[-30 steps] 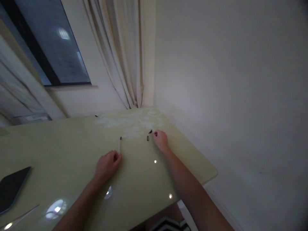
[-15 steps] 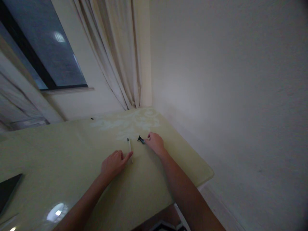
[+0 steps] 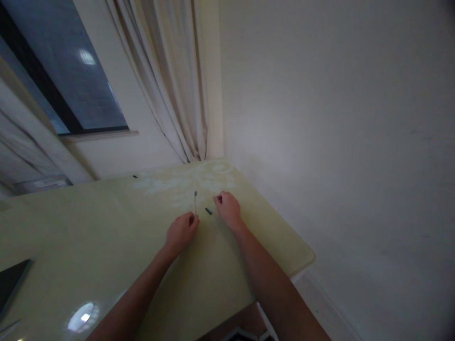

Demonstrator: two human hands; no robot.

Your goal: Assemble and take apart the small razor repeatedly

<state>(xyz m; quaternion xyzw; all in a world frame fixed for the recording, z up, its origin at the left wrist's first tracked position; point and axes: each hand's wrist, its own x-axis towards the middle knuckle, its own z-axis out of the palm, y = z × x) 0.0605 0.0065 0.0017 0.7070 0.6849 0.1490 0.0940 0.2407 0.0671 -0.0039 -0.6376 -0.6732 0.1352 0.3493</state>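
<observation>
My left hand [image 3: 183, 231] is closed, with thumb and index finger pinched on the near end of a thin white stick with a dark grey tip [image 3: 195, 202]. The stick points away from me across the table. My right hand [image 3: 228, 208] is closed to its right, fingertips pressed together; whatever is between them is hidden or too small to make out. Between the two hands a small dark bar [image 3: 208, 210] lies on the pale yellow-green table [image 3: 142, 237], touched by neither.
Another tiny dark piece [image 3: 135, 176] lies by the table's far edge. A dark flat panel [image 3: 12, 284] juts in at the left. Beyond the table stand a beige curtain [image 3: 170, 80], a window [image 3: 95, 71] and, on the right, a bare wall [image 3: 337, 118].
My left hand has moved right and forward and pinched the white stick, which now stands further forward. The black T-shaped outline beside my right fingers is gone; only a short dark bar shows there.
</observation>
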